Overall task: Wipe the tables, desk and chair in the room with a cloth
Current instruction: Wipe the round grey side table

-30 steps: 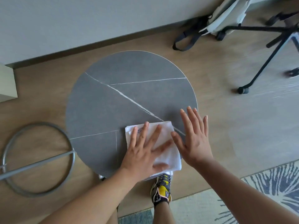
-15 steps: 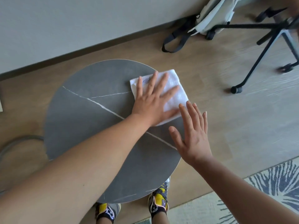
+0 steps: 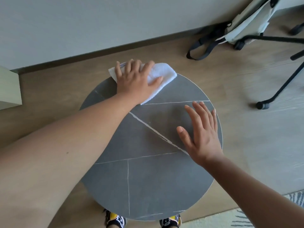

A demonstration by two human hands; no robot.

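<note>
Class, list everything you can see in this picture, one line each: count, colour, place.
table: one, dark grey with white veins, centre
cloth: one, white, at the table's far edge
bag: one, pale with black straps, by the wall, upper right
chair base: one, black, on castors, right
rug: one, pale with dark pattern, lower right corner
block: one, cream, left edge, what it is unclear
shoes: two, black and yellow, bottom edge
left hand: one, spread flat on the cloth
right hand: one, open, over the table's right side
</note>
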